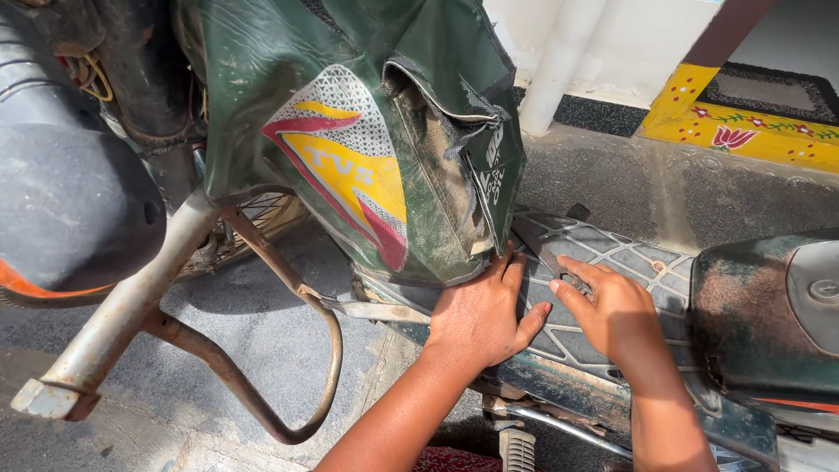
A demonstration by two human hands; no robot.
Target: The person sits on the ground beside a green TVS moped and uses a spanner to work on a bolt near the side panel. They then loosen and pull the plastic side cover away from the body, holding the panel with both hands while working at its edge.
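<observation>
Above our left hand (479,316) the green leg-shield cover (367,131) hangs low over the ribbed footboard (612,262), closing the way forward there; our right hand (612,315) lies just beside the left, leaving only a thin gap between them; to the right the dusty green body panel (760,315) walls off the board; to the left, the rusty bent guard bar (262,350) loops across open pavement (262,323), which we could reach through; the footboard's far edge toward the kerb stays free.

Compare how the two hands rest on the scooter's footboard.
The left hand lies flat, palm down, against the base of the green cover; the right hand is raised, only its fingertips touching the grid. The left spreads wide; the right curls. Both rest on the grey footboard, holding nothing.
</observation>
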